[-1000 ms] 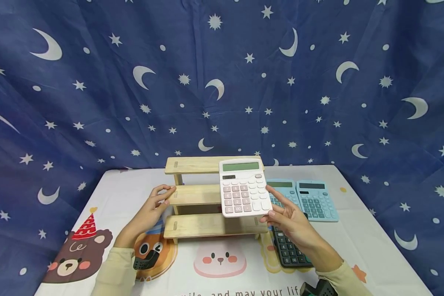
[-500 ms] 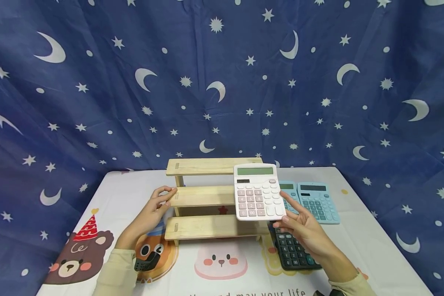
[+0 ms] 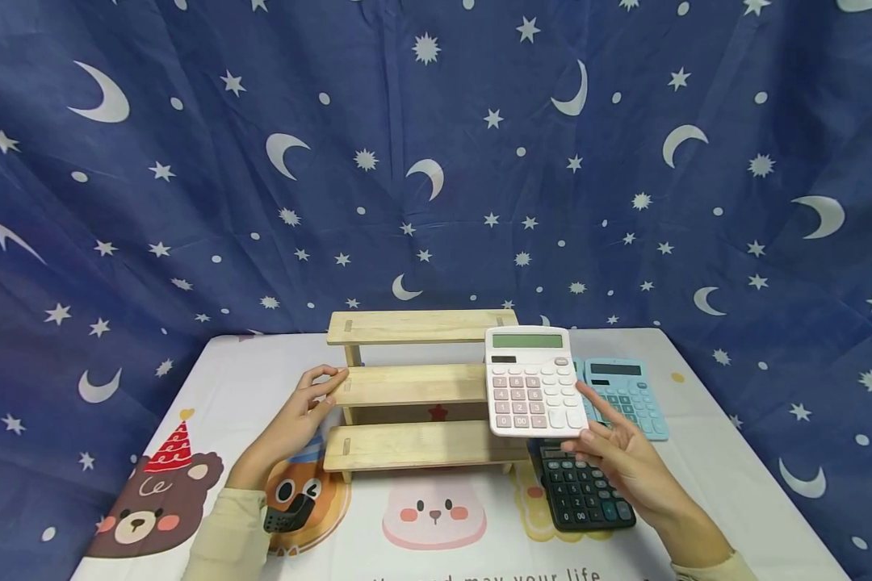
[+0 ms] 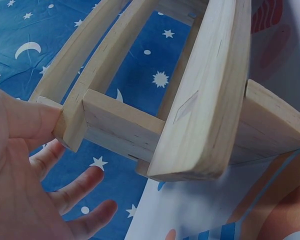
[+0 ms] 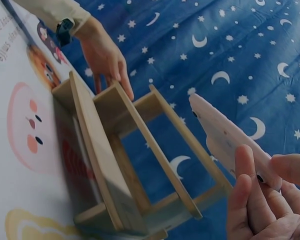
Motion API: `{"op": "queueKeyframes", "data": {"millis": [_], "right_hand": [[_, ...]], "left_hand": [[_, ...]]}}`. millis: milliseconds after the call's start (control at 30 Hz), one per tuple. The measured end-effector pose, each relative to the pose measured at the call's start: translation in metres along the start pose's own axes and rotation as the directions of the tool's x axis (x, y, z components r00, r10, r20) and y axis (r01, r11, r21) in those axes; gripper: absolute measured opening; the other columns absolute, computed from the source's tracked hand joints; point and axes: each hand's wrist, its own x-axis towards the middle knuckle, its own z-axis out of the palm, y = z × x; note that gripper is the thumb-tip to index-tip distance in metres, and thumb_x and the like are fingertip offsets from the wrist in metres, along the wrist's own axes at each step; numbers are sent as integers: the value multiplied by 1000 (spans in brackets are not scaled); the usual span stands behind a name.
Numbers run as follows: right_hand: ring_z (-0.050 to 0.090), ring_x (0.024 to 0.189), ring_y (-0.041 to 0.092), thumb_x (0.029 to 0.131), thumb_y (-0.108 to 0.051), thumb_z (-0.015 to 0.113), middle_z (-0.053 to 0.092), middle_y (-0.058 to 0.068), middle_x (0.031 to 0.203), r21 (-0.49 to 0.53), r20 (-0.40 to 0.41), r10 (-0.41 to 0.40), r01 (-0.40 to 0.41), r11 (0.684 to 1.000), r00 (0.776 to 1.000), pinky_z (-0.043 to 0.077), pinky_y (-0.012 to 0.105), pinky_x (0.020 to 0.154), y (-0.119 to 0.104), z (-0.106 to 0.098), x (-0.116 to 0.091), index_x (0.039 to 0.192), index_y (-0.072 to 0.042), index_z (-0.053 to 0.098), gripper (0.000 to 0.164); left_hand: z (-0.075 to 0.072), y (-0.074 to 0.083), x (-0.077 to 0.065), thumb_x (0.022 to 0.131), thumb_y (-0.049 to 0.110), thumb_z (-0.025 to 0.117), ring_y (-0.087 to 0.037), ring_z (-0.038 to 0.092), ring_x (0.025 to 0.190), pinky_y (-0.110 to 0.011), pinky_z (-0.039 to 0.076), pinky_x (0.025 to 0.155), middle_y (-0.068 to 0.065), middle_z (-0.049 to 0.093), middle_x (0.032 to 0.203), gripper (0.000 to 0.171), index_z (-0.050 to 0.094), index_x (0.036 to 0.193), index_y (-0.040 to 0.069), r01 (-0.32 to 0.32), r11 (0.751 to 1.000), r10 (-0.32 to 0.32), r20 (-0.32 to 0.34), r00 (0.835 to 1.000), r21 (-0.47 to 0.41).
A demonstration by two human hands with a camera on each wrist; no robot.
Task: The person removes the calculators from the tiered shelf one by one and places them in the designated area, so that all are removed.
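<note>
My right hand [image 3: 632, 468] holds a white calculator [image 3: 530, 379] with pinkish number keys by its lower right corner, raised with its face toward the head camera. It overlaps the right end of a three-tier wooden shelf [image 3: 410, 386] in that view. From the right wrist, the calculator's underside [image 5: 230, 132] shows, with the thumb on one face and fingers behind. My left hand [image 3: 291, 432] grips the left end of the middle board. In the left wrist view the thumb and index finger pinch that board's end [image 4: 70, 127], while the other fingers [image 4: 80, 185] spread below.
A black calculator [image 3: 581, 496] lies on the table right of the shelf. Behind it is a light blue calculator [image 3: 628, 395], and another blue one [image 3: 578, 368] is mostly hidden behind the white calculator. A blue moon-and-star curtain [image 3: 436, 202] hangs at the back.
My right hand has carried the white calculator to the right and slightly down, away from the shelf's middle. The left hand stays on the middle board.
</note>
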Motion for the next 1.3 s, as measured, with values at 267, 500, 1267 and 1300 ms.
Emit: {"op": "queueKeyframes", "data": {"millis": [267,500,1267,1300], "right_hand": [[73,102,10,106,-3,45,71,-4,127,-21,-28,11,-11,1000,1000,56,21,85,1,-12,-9,164,-15,-3,77],[73,102,9,107,-4,43,72,-2,122,-8,-35,23,-23,1000,999,55,21,87,7,-25,-14,165,-18,-2,75],[72,106,9,107,-6,43,69,-11,128,0,-124,102,-103,995,987,56,24,89,19,-62,-43,165,-26,3,73],[72,106,10,107,-6,44,70,-11,127,1,-131,108,-109,994,986,56,24,89,19,-64,-44,165,-26,3,73]], "left_hand": [[-1,1,0,107,11,45,-38,33,141,-40,40,97,-20,35,150,44,45,150,-3,7,1000,-7,1,1000,-1],[-1,2,0,107,11,45,-41,31,142,-48,38,98,-21,34,150,45,44,150,-3,9,1000,-9,1,1000,-6],[0,0,0,107,10,45,-39,31,141,-49,37,99,-20,34,149,45,45,150,-3,1,1000,-1,-1,1000,2],[0,0,0,107,10,45,-39,31,142,-48,37,99,-20,34,150,45,45,150,-3,5,1000,-5,0,1000,1]]}}
